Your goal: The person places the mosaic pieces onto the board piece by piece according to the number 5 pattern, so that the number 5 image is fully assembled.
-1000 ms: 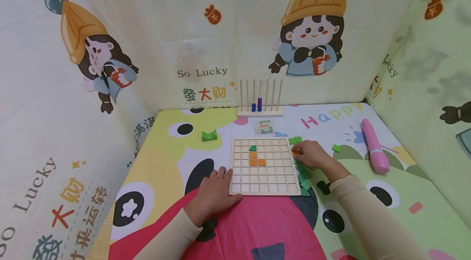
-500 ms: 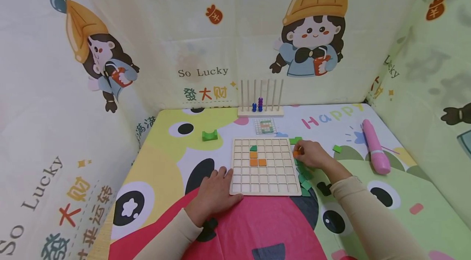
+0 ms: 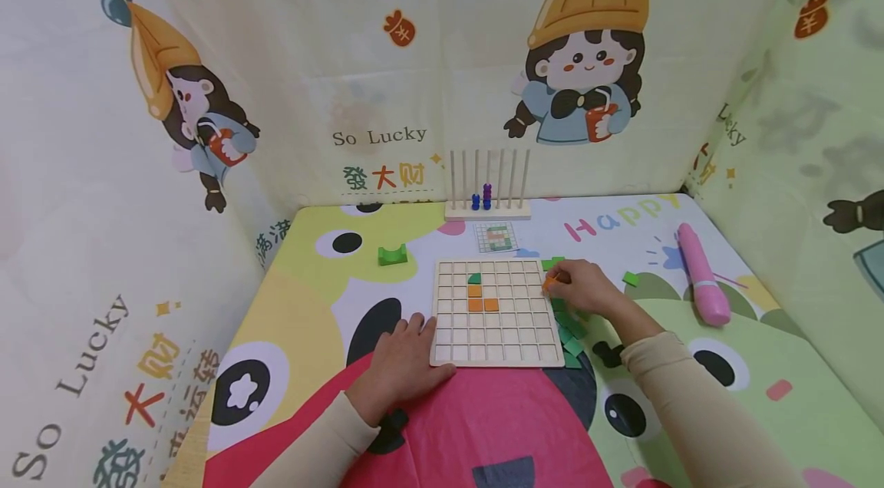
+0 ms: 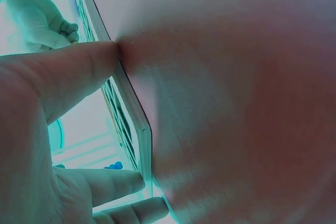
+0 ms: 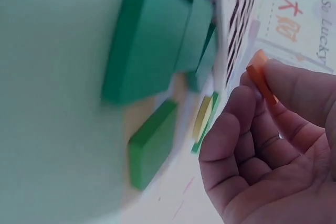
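A square wooden grid board (image 3: 511, 334) lies mid-table, with one dark green quarter-round tile (image 3: 475, 278) and three orange square tiles (image 3: 475, 305) set in its cells. My left hand (image 3: 404, 354) lies at the board's left edge, fingers extended and fingertips against the frame, as the left wrist view also shows. Between thumb and fingertips my right hand (image 3: 583, 288) pinches a thin orange tile (image 5: 262, 83), held beside the board's right edge. Below that hand, dark green tiles (image 5: 152, 35) are heaped along the board's side.
Behind the board lies a pattern card (image 3: 496, 237), and farther back a peg stand (image 3: 487, 210) with several beads. A green curved block (image 3: 393, 255) is at the left. At the right are a pink cylinder (image 3: 704, 277) and a light green tile (image 3: 631, 279).
My right hand has lifted the orange tile slightly from the pile and turned it toward the board's right edge. The left hand has stayed put.
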Motion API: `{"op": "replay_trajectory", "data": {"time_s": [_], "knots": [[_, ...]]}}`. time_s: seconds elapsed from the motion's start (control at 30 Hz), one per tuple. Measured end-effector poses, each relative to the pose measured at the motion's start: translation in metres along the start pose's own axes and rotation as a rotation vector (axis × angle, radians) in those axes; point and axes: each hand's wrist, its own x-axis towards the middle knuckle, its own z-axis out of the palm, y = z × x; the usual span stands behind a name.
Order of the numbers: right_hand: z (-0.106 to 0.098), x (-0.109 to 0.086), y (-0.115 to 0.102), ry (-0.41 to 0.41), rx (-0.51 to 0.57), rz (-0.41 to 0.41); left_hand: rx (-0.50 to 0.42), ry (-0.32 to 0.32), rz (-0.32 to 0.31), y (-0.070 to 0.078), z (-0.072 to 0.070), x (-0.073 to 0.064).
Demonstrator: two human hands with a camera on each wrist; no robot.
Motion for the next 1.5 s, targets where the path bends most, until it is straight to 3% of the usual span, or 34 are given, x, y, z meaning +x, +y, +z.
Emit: {"op": "replay_trajectory", "data": {"time_s": [0.57,1.03,1.5], "knots": [[0.025,0.008,-0.045,-0.091,0.092,-0.087,-0.019,0.004,0.007,-0.001,0.0,-0.001],[0.039,0.018,-0.059,-0.114,-0.04,-0.141,-0.019,0.005,0.009,-0.001,-0.002,-0.001],[0.043,0.023,-0.061,-0.113,-0.092,-0.127,-0.003,0.014,0.017,-0.001,-0.001,0.0]]}}
